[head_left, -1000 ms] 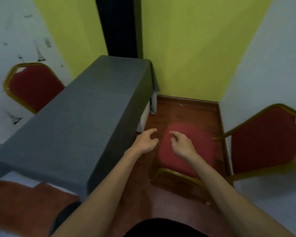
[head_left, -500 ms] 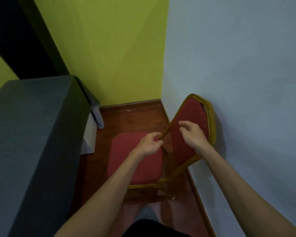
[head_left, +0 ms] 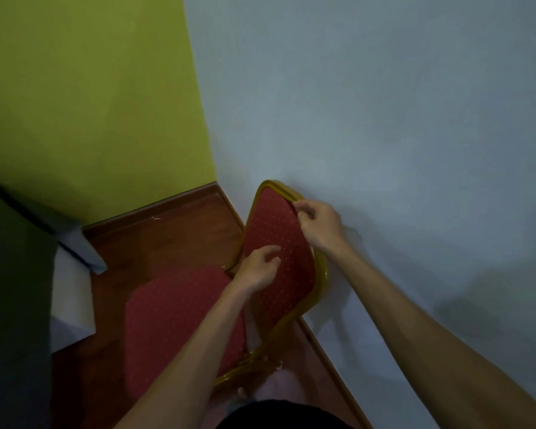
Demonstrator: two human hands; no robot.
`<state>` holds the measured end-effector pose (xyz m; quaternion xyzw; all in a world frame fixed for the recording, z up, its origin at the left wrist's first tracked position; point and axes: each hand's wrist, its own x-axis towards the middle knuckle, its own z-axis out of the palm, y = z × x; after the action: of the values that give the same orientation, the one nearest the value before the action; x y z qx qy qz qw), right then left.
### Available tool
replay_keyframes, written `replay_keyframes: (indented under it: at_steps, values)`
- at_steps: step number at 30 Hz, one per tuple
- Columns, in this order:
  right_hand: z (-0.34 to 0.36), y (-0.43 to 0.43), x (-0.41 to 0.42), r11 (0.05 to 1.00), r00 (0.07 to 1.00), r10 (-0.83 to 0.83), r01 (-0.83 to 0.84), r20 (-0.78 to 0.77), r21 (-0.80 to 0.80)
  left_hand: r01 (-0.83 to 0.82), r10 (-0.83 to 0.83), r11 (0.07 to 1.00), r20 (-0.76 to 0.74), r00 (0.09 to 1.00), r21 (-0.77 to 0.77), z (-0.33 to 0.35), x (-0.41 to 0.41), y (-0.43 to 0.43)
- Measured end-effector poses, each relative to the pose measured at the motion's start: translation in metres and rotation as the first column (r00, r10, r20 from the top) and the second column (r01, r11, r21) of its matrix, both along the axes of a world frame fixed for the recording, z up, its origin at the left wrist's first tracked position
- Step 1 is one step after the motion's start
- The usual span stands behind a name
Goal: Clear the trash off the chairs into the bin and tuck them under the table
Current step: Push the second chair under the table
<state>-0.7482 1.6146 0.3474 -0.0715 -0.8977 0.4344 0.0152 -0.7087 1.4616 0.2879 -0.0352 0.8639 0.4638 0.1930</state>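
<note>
Your right hand (head_left: 321, 226) has its fingers (head_left: 304, 212) curled over the top edge of the chair's backrest, thumb and fingertips pinched on the gold rim, so it grips the frame there. Your left hand (head_left: 257, 267) sits lower, in front of the padded back, with its fingers (head_left: 271, 253) loosely bent and partly spread; they lie against or just above the red fabric, and you cannot tell from this angle whether they actually press on it or hold anything. Both forearms reach forward from the bottom of the view toward the red upholstered chair with a dotted pattern and gold-painted metal frame (head_left: 276, 236), which stands in the corner with its backrest close against the pale blue-grey wall (head_left: 384, 119) on the right. Its red seat cushion (head_left: 174, 320) faces left, toward the table covered in a dark grey cloth (head_left: 13, 274) at the left edge, and is bare. A strip of reddish-brown wooden floor (head_left: 167, 230) separates the seat from the table. Behind it all rises the yellow-green wall (head_left: 90, 103), meeting the floor at a brown wooden skirting board (head_left: 155, 205).
</note>
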Motion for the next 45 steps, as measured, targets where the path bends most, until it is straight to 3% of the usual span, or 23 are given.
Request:
replay_keyframes:
  at_steps: [5,10,12,15,20,25,28,33,37,45]
  values:
    - [-0.010,0.005,-0.037,0.999,0.999,-0.020,0.018,0.045,0.040,0.049,-0.048,0.999,0.019,0.999,-0.015,-0.001,-0.034,0.022]
    - [-0.027,0.016,-0.067,0.985,0.961,0.139,-0.159,0.239,0.067,0.128,-0.128,0.992,0.043,0.991,0.012,-0.010,-0.030,0.055]
    - [-0.034,0.026,-0.089,0.969,0.891,0.240,-0.245,0.386,-0.038,0.036,-0.039,0.998,0.055,0.998,0.053,-0.017,-0.024,0.068]
    - [-0.035,0.031,-0.114,0.954,0.800,0.299,-0.233,0.520,-0.190,-0.044,0.043,0.999,0.084,0.996,0.017,-0.024,-0.020,0.086]
    - [-0.040,0.008,-0.143,0.919,0.777,0.358,-0.392,0.518,-0.046,-0.102,0.127,0.988,0.222,0.967,-0.116,-0.022,-0.039,0.105]
    - [-0.038,-0.025,-0.163,0.866,0.738,0.432,-0.500,0.518,-0.011,-0.280,0.302,0.952,0.237,0.923,-0.124,-0.023,-0.068,0.086]
    - [-0.040,-0.053,-0.168,0.832,0.682,0.496,-0.551,0.538,-0.068,-0.388,0.404,0.915,0.244,0.882,-0.114,-0.023,-0.069,0.065]
    - [-0.049,-0.112,-0.159,0.780,0.642,0.579,-0.615,0.503,-0.113,-0.662,0.669,0.743,0.145,0.729,-0.099,-0.015,-0.054,0.035]
    - [-0.052,-0.160,-0.141,0.767,0.638,0.609,-0.626,0.471,-0.144,-0.757,0.765,0.644,0.096,0.637,-0.110,-0.015,-0.038,-0.007]
    - [-0.056,-0.221,-0.102,0.641,0.588,0.758,-0.752,0.282,-0.156,-0.658,0.684,0.730,0.214,0.698,-0.186,-0.002,-0.019,-0.093]
